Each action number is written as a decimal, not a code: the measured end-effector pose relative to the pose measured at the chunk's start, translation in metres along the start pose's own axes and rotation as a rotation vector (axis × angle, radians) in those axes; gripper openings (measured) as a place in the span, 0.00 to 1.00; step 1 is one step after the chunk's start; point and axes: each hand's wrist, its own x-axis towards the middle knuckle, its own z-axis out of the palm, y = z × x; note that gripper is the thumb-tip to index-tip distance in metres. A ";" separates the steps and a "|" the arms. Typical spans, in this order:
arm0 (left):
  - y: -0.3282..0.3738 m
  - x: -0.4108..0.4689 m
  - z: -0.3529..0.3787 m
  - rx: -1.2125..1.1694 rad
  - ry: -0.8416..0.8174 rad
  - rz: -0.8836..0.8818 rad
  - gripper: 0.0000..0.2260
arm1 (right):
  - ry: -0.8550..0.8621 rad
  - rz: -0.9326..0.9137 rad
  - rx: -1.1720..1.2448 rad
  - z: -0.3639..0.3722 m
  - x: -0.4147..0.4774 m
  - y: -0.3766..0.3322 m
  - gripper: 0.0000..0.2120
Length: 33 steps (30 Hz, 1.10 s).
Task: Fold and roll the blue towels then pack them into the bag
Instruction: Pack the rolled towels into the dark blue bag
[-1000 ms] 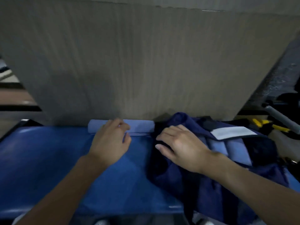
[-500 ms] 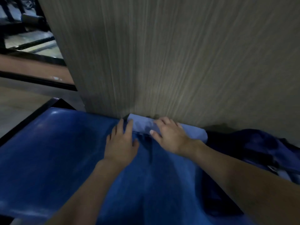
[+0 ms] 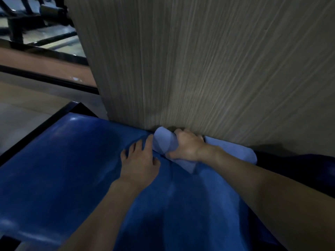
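Fingers (image 3: 178,132) of right hand (image 3: 186,147) clasp rolled towel (image 3: 164,142).

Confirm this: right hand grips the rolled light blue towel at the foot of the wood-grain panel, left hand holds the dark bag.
Wrong on the left hand: the head view shows it lying open, fingers spread, on the blue surface, holding nothing. The right hand does grip the rolled light blue towel at the foot of the wood-grain panel.

Right hand (image 3: 186,147) now grips rolled towel (image 3: 164,142), lifting its left end.
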 end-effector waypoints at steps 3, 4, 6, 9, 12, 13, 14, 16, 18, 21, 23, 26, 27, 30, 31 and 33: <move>0.004 -0.004 -0.005 0.037 0.001 -0.004 0.31 | -0.011 -0.005 0.196 0.002 -0.007 -0.004 0.29; 0.005 -0.004 -0.006 0.035 0.023 0.006 0.31 | 0.023 0.000 0.252 0.001 -0.010 -0.006 0.27; 0.009 -0.006 -0.010 -0.076 0.106 0.073 0.28 | 0.098 0.031 0.438 -0.004 -0.019 -0.008 0.26; 0.024 -0.015 -0.026 -0.695 0.072 0.139 0.23 | 0.192 0.061 0.802 -0.014 -0.047 -0.011 0.28; 0.053 -0.037 -0.052 -1.186 -0.179 0.087 0.29 | 0.235 0.062 1.205 -0.025 -0.089 -0.010 0.26; 0.063 -0.045 -0.058 -1.242 -0.250 0.085 0.29 | 0.235 0.066 1.330 -0.030 -0.103 -0.009 0.25; 0.074 -0.054 -0.064 -1.247 -0.303 0.098 0.27 | 0.232 0.070 1.427 -0.035 -0.120 -0.007 0.24; 0.098 -0.071 -0.072 -1.216 -0.335 0.139 0.23 | 0.264 0.072 1.516 -0.045 -0.150 0.000 0.22; 0.121 -0.086 -0.077 -1.172 -0.290 0.185 0.23 | 0.357 0.065 1.541 -0.052 -0.179 0.011 0.22; 0.155 -0.106 -0.086 -1.142 -0.202 0.276 0.25 | 0.521 0.046 1.525 -0.059 -0.221 0.034 0.24; 0.179 -0.121 -0.091 -1.122 -0.233 0.368 0.25 | 0.586 0.004 1.519 -0.060 -0.249 0.051 0.31; 0.214 -0.143 -0.094 -1.034 -0.296 0.514 0.21 | 0.682 -0.070 1.519 -0.063 -0.289 0.076 0.37; 0.226 -0.149 -0.093 -1.000 -0.312 0.549 0.19 | 0.704 -0.085 1.524 -0.064 -0.301 0.084 0.36; 0.262 -0.169 -0.085 -0.918 -0.366 0.624 0.18 | 0.776 -0.070 1.566 -0.067 -0.333 0.109 0.30; 0.275 -0.175 -0.083 -0.901 -0.394 0.642 0.18 | 0.790 -0.057 1.595 -0.068 -0.342 0.118 0.29; 0.295 -0.183 -0.077 -0.875 -0.454 0.671 0.20 | 0.804 -0.038 1.650 -0.068 -0.357 0.135 0.28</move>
